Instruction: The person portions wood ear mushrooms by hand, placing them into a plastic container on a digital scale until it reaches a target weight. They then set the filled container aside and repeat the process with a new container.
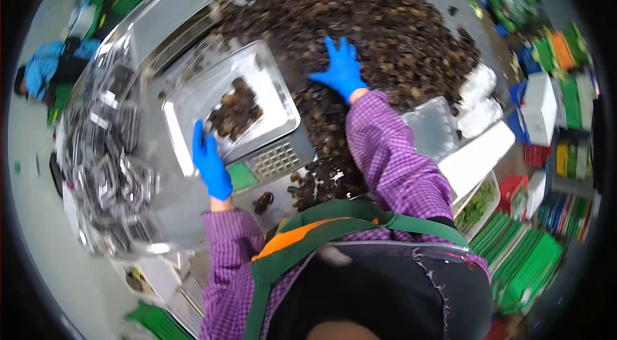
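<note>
My left hand (211, 166), in a blue glove, is at the left edge of a clear plastic tray (247, 129) holding dark brown mushroom-like pieces (238, 108). Its fingers are stretched and apart; a firm grip on the tray is not visible. That tray rests on the metal pan (281, 83) of a weighing scale, whose grey keypad (275, 159) and green display (241, 176) face me. Also gloved in blue, my right hand (342, 71) spreads its fingers over a large heap of the same dark pieces (398, 31), with nothing visible in it.
Stacked clear plastic trays (119, 141) crowd the table's left side. A metal box (170, 15) stands behind the scale. To the right are a clear container (432, 126), a white box (479, 160) and green crates (524, 263). A person in blue (44, 67) is at far left.
</note>
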